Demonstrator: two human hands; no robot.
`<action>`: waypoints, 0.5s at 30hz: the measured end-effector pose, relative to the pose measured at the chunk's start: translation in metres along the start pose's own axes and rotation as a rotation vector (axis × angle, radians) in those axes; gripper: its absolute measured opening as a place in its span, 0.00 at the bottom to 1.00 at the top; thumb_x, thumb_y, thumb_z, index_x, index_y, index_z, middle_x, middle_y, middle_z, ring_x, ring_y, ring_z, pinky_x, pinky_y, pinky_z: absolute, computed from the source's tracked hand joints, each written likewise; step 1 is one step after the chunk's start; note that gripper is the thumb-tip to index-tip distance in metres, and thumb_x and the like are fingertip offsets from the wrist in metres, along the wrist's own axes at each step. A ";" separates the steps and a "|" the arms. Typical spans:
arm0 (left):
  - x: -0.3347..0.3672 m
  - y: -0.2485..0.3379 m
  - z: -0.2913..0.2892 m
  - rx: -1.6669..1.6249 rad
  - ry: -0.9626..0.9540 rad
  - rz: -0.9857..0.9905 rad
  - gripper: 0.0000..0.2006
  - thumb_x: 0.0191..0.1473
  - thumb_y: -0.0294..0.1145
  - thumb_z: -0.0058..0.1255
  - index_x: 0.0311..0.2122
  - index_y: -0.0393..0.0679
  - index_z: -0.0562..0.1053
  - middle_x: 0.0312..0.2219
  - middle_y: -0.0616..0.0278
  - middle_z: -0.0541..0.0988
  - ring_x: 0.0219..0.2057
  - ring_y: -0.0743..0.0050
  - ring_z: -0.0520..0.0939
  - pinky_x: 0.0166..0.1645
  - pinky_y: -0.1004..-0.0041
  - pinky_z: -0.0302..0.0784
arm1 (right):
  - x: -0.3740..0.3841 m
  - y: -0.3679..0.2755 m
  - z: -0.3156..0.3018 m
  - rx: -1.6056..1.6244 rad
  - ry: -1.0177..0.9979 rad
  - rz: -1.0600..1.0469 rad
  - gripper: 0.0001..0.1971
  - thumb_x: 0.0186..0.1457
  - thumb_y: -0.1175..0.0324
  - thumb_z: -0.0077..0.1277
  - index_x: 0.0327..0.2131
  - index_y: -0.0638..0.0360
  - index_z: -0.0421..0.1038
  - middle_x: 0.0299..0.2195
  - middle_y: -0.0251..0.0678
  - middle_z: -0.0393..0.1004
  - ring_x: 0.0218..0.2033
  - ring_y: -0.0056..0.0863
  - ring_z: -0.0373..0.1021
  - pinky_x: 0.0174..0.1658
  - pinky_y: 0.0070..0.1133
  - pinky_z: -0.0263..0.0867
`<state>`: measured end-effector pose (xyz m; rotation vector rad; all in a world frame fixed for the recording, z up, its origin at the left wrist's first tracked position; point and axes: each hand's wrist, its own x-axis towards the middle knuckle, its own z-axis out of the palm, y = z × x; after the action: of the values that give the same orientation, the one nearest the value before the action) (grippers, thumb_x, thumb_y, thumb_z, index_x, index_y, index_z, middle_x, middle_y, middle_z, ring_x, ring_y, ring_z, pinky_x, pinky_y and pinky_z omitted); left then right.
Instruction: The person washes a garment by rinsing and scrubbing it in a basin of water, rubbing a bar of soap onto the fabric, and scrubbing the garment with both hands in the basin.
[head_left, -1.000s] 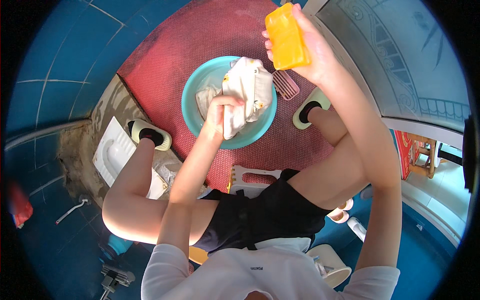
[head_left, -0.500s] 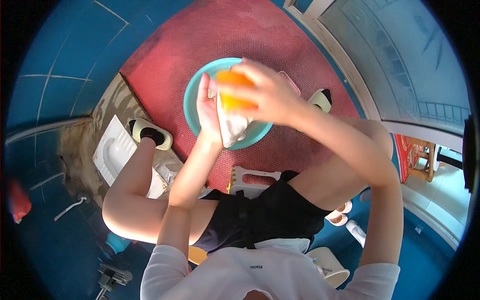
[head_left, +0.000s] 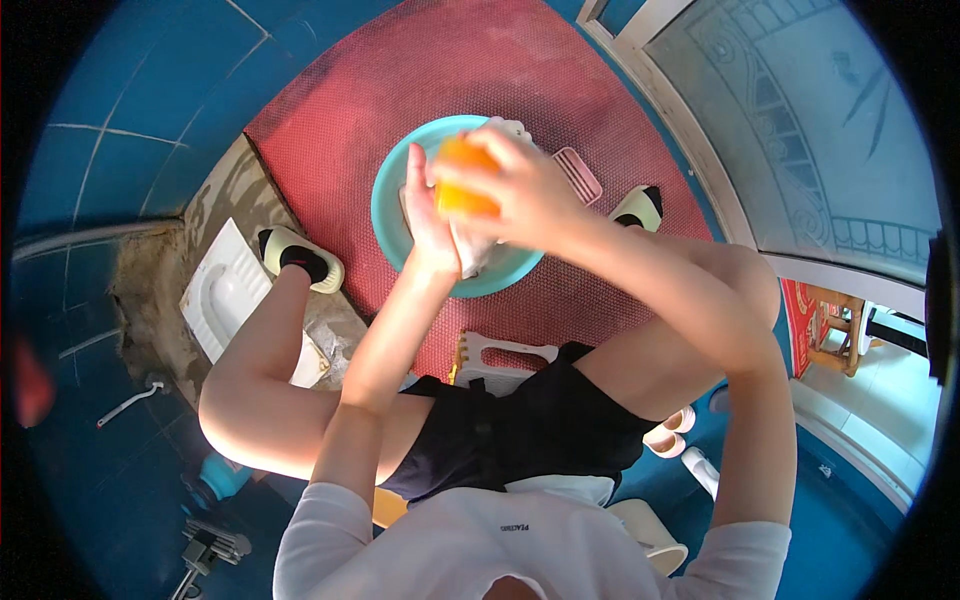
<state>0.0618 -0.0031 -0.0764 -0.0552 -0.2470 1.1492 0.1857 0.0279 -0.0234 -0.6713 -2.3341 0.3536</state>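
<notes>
In my right hand is an orange-yellow block that looks like a bar of soap, a little smeared by motion. My fingers curl round it from the right. My left hand, one digit stretched upward, supports a wet-looking white cloth just below the soap; its other fingers are mostly hidden. Both hands are over a turquoise basin on the floor. More white cloth shows past my right hand at the basin's far edge.
Right of the basin lies a pink slatted soap dish on the red mat. A white plastic stool stands between my legs. At left is a white squat toilet, and a glazed door is at right.
The soap has stayed over the left hand, with the right hand shifted slightly. Less of the cloth hangs below the hands, and the soap dish is now fully uncovered.
</notes>
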 end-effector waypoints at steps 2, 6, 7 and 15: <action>0.006 -0.017 0.024 0.047 0.131 -0.012 0.32 0.49 0.57 0.29 0.48 0.36 0.58 0.46 0.49 0.63 0.47 0.54 0.65 0.51 0.61 0.57 | 0.007 0.023 -0.008 0.111 0.044 0.324 0.18 0.37 0.58 0.52 0.37 0.44 0.67 0.35 0.38 0.63 0.33 0.34 0.65 0.34 0.27 0.63; 0.005 -0.005 0.018 0.020 0.294 -0.033 0.34 0.47 0.59 0.30 0.48 0.36 0.58 0.46 0.49 0.63 0.47 0.54 0.64 0.52 0.62 0.56 | -0.006 0.011 -0.010 0.112 0.074 0.244 0.18 0.36 0.60 0.52 0.36 0.45 0.67 0.36 0.38 0.63 0.34 0.35 0.65 0.35 0.26 0.63; -0.002 0.005 0.013 0.047 0.176 -0.053 0.34 0.47 0.59 0.30 0.48 0.36 0.58 0.46 0.49 0.63 0.47 0.55 0.64 0.53 0.62 0.55 | -0.010 -0.002 0.001 0.077 0.080 0.040 0.16 0.36 0.59 0.52 0.34 0.44 0.69 0.36 0.37 0.62 0.37 0.35 0.63 0.37 0.28 0.62; 0.005 -0.020 0.028 -0.025 0.244 -0.006 0.31 0.48 0.57 0.30 0.47 0.37 0.60 0.45 0.50 0.64 0.47 0.53 0.64 0.52 0.59 0.54 | 0.003 0.025 -0.004 0.074 0.148 0.343 0.16 0.39 0.62 0.50 0.36 0.46 0.67 0.33 0.37 0.64 0.32 0.33 0.66 0.33 0.25 0.63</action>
<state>0.0758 -0.0091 -0.0452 -0.2147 -0.0448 1.1218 0.1957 0.0502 -0.0297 -1.0282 -2.0538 0.5218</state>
